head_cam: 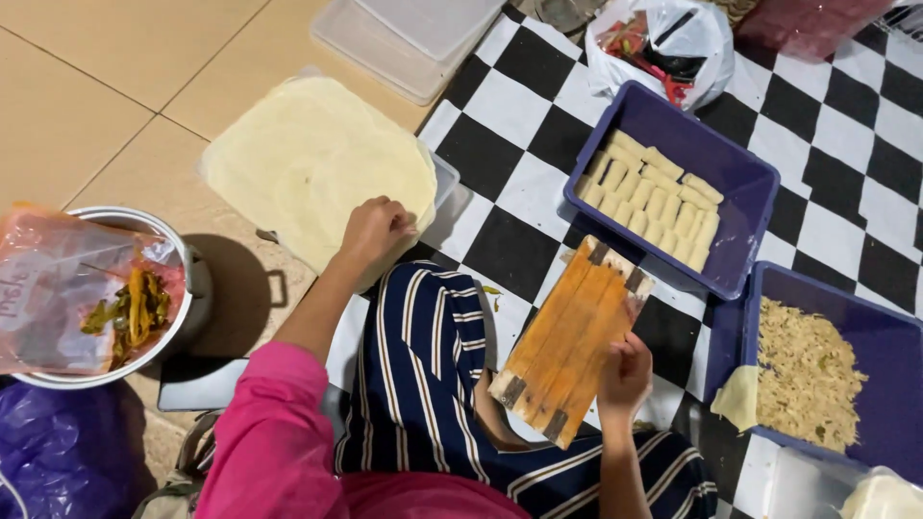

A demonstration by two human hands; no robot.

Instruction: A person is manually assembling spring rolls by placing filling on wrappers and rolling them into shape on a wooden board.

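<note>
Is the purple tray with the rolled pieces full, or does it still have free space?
Partly full. The rolls fill only the left part of the purple tray; its right side shows bare bottom.

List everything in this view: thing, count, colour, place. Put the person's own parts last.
wrapper stack: one, pale yellow, upper left on a clear tray
wooden board: one, orange-brown, centre on the lap
tub of rolls: one, blue, upper right, pale rolls in rows
tub of filling: one, blue, right edge, shredded beige filling
metal pot: one, silver, left, lined with a clear bag of scraps
clear lids: stacked, top centre
plastic bag: one, white, top right
checkered mat: one, black and white
left hand: on the wrapper stack
right hand: at the board's edge
</note>
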